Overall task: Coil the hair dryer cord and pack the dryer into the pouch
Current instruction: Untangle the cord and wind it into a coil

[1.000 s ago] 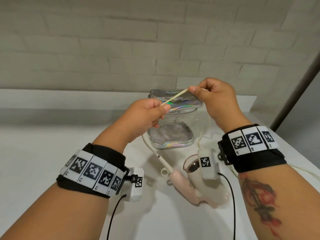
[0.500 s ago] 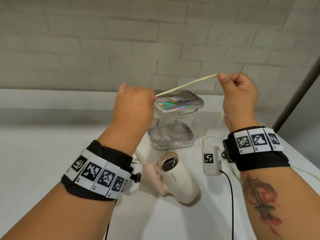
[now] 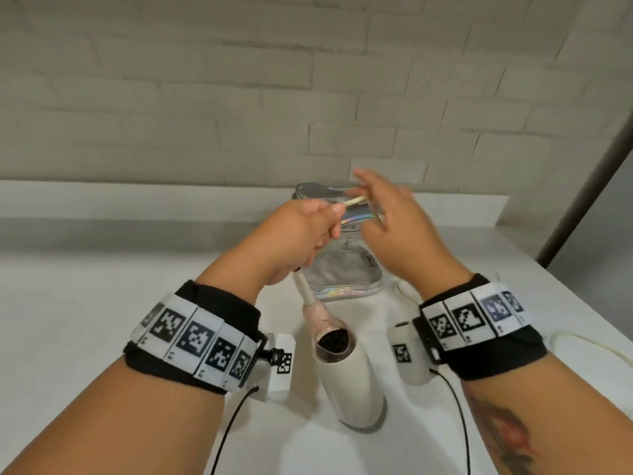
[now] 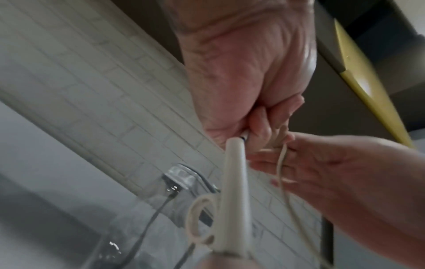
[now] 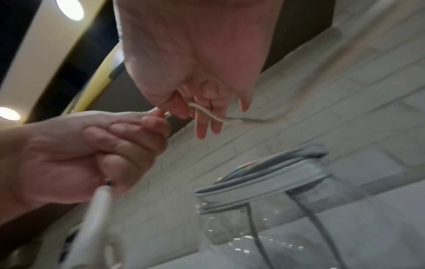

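A cream hair dryer (image 3: 352, 382) stands barrel-up on the white table, its pink handle and white strain relief (image 4: 236, 163) rising to my left hand (image 3: 329, 217). That hand grips the cream cord (image 3: 354, 201) in a fist. My right hand (image 3: 368, 204) is close beside it, pinching the cord between thumb and fingers with the other fingers spread. In the right wrist view the cord (image 5: 214, 116) trails off past those fingers. The clear pouch (image 3: 342, 279) with iridescent trim stands open just behind the hands.
Slack cord (image 3: 582, 344) lies on the table by my right wrist. A pale brick wall (image 3: 239, 97) closes off the back. The table's right edge (image 3: 565, 310) runs diagonally, with a dark post (image 3: 589, 159) beyond it.
Half a second ago the hands were apart with the cord stretched between them. The right hand has come back beside the left, and both have dropped lower over the pouch.
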Demonstrator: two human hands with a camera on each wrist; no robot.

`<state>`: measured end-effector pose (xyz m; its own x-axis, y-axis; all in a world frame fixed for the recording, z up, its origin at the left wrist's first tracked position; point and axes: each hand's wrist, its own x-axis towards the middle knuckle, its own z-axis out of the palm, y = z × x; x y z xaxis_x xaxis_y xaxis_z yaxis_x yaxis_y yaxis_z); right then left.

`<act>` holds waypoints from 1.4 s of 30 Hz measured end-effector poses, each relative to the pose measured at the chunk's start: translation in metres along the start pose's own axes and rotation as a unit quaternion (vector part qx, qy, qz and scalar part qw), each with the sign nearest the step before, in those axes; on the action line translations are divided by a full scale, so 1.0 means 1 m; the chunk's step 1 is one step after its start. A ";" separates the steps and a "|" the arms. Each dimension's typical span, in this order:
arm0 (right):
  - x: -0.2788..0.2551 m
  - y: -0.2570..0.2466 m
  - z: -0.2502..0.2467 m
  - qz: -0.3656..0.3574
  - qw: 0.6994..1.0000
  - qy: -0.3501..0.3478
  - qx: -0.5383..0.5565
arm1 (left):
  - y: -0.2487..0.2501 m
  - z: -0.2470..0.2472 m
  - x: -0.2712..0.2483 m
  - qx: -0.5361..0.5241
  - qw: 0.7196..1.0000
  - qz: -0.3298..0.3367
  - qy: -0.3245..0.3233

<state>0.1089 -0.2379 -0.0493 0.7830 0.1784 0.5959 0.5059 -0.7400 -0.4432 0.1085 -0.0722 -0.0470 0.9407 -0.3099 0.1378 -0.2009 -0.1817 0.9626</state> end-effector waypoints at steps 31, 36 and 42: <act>-0.025 -0.021 -0.008 0.006 0.885 -0.403 -0.232 | -0.013 0.003 -0.008 -0.129 0.987 0.043 -0.081; -0.021 -0.054 -0.039 -0.043 0.886 -0.416 -0.200 | -0.006 0.001 -0.011 -0.038 0.993 0.028 -0.105; -0.004 -0.063 -0.089 -0.052 0.954 -0.292 -0.039 | -0.003 0.000 -0.022 -0.047 0.994 -0.007 -0.094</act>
<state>0.0415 -0.2496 0.0354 0.8091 0.5685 0.1485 0.5819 -0.7399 -0.3375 0.0879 -0.0650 -0.0534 0.8734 -0.4790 0.0876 -0.1543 -0.1017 0.9828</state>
